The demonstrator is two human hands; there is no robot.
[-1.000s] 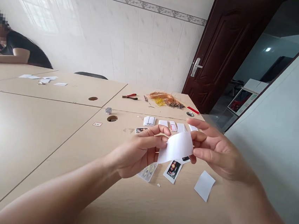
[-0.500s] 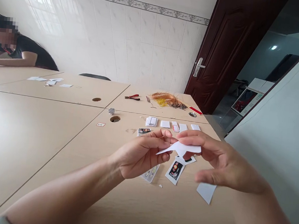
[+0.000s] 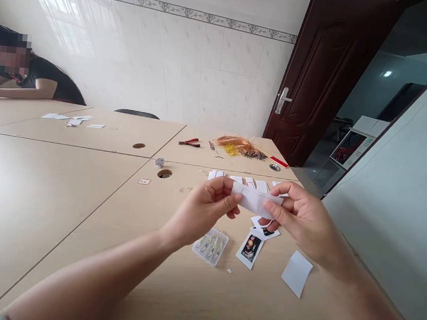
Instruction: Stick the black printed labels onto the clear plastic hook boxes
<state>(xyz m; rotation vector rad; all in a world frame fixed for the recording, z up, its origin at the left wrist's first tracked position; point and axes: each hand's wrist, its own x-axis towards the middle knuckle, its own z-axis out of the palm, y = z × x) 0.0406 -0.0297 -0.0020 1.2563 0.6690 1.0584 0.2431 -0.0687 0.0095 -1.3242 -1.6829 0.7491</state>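
Between both hands, above the table, is a white slip of paper point(image 3: 253, 201) with a crease near its middle. My left hand point(image 3: 213, 202) pinches its left end, thumb in front. At the other end my right hand point(image 3: 293, 215) grips it between thumb and fingers. Below them lies a clear plastic box point(image 3: 210, 248) with several fishing hooks inside. Beside it rests a label with a black printed picture point(image 3: 250, 250), another partly hidden under the right hand. Further right is a blank white paper piece point(image 3: 296, 273).
Behind the hands several stacks of white cards point(image 3: 217, 174) stand in a row. Farther back are red-handled pliers point(image 3: 189, 142), a bundle of copper-coloured strands point(image 3: 237, 144) and a cable hole point(image 3: 164, 174). A person point(image 3: 55, 79) leans on the table at far left.
The paper has turned from edge-on to facing me, and my right thumb has closed onto it. My left hand shifted, uncovering the plastic box. The view tilted slightly.
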